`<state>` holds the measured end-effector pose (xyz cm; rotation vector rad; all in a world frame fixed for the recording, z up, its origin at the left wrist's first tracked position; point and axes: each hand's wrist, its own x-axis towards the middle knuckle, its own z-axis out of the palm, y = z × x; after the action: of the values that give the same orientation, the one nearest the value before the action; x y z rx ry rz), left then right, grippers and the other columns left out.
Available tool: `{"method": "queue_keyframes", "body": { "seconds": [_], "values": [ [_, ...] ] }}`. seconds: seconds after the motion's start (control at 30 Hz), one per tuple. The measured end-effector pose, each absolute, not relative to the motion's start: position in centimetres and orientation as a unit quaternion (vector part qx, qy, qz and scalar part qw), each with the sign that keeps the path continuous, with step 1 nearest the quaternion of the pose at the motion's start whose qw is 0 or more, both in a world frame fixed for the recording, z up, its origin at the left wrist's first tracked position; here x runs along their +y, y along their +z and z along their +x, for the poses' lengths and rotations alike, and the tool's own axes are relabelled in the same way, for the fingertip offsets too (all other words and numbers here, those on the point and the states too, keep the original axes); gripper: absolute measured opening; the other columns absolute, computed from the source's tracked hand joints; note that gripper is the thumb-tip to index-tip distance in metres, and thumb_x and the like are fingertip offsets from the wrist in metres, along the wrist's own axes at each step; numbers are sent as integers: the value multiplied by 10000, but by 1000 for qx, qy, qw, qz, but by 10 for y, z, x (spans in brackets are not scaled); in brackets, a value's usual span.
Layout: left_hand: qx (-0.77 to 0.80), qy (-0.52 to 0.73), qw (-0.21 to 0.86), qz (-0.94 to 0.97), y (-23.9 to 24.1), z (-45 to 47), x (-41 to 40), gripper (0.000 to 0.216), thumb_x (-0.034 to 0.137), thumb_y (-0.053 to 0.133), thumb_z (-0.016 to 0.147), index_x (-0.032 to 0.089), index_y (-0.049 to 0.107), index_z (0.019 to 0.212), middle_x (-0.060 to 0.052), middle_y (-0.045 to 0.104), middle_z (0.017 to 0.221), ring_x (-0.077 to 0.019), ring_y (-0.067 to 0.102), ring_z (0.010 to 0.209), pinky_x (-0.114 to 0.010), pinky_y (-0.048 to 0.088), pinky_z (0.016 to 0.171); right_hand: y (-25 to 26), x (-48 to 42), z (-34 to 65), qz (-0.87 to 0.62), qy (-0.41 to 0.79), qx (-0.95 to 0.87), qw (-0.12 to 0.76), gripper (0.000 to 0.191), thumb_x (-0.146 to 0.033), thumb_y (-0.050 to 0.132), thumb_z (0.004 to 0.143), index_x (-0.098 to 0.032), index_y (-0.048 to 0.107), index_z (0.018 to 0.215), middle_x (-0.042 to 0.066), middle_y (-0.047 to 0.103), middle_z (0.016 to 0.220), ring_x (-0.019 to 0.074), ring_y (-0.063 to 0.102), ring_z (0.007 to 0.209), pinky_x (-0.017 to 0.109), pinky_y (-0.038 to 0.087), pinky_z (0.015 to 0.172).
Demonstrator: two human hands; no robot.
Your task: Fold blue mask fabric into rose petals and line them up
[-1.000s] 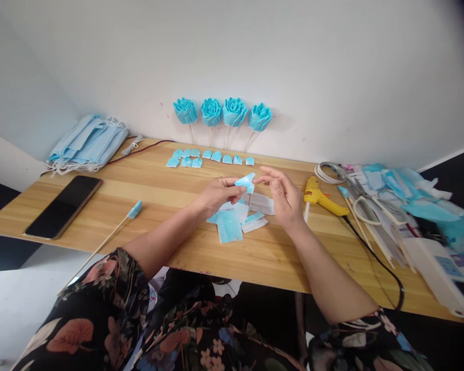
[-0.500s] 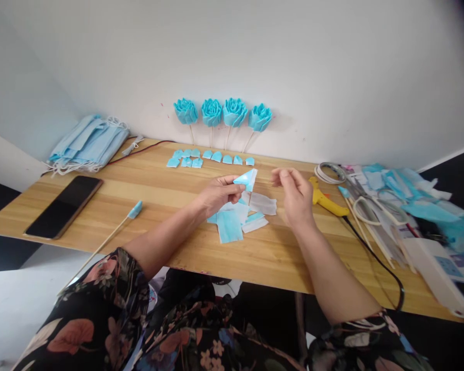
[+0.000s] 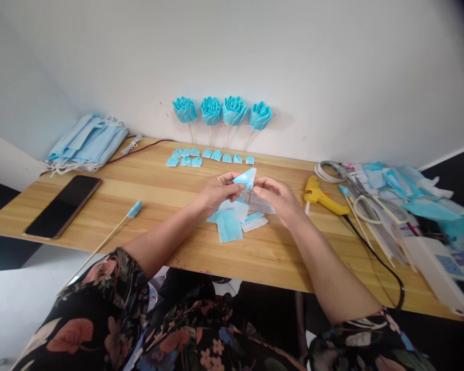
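A folded blue-and-white piece of mask fabric [image 3: 246,178], triangular in outline, is pinched in my left hand [image 3: 222,193]. A thin wooden stick [image 3: 249,197] shows below it. My right hand [image 3: 276,198] has its thumb and fingertips closed on the right edge of the same fabric. Under both hands lie several cut blue and white fabric pieces [image 3: 230,226]. Beyond them, small blue petal pieces [image 3: 215,155] are set out in rows. Several blue fabric flowers [image 3: 211,111] on sticks lean against the wall.
A yellow glue gun [image 3: 325,198] with a black cord lies to the right, near scissors [image 3: 365,208], a tape roll [image 3: 330,171] and fabric scraps [image 3: 425,193]. At left are a phone [image 3: 64,206], stacked masks [image 3: 88,141] and a blue-tipped stick [image 3: 112,234].
My right hand has moved left from beside the glue gun and closed on the fabric's right edge. The glue gun shows more fully. My left hand stays almost in place.
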<state>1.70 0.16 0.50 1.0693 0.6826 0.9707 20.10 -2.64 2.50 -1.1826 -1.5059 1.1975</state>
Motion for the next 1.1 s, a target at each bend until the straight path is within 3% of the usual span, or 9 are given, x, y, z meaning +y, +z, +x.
{"method": "queue_keyframes", "body": {
  "seconds": [0.27, 0.43, 0.67, 0.83, 1.1],
  "values": [
    [308, 424, 695, 492, 4, 19, 1, 294, 347, 796, 705, 151, 645, 864, 62, 527, 580, -53, 451, 502, -236, 326, 547, 19, -24, 198, -500, 441, -593, 451, 177, -358, 687, 732, -199, 610, 729, -24, 540, 710, 131, 474, 693, 284, 365, 671],
    [318, 425, 679, 507, 2, 18, 1, 314, 454, 710, 804, 158, 609, 786, 35, 552, 611, -60, 458, 512, -238, 342, 542, 19, -24, 199, -503, 445, -582, 459, 183, -357, 692, 716, -197, 601, 719, -28, 524, 695, 126, 457, 678, 282, 349, 658],
    [366, 450, 614, 535, 7, 18, -2, 330, 405, 682, 814, 159, 546, 640, 42, 476, 542, -64, 406, 520, -236, 330, 549, 20, -23, 199, -508, 446, -572, 464, 198, -356, 692, 711, -195, 577, 701, -36, 500, 682, 115, 433, 653, 277, 325, 637],
    [378, 452, 583, 560, 12, 19, -3, 412, 518, 607, 839, 157, 563, 646, 3, 550, 631, -90, 487, 587, -247, 393, 595, 20, -24, 198, -502, 447, -579, 462, 191, -355, 688, 714, -195, 584, 706, -32, 511, 691, 120, 452, 673, 281, 344, 657],
    [382, 427, 582, 577, 16, 20, -6, 224, 349, 711, 743, 149, 610, 741, 27, 532, 676, -88, 453, 641, -234, 350, 607, 19, -25, 196, -505, 424, -604, 447, 189, -369, 674, 737, -212, 579, 690, -30, 513, 669, 129, 448, 659, 278, 353, 626]
  ]
}}
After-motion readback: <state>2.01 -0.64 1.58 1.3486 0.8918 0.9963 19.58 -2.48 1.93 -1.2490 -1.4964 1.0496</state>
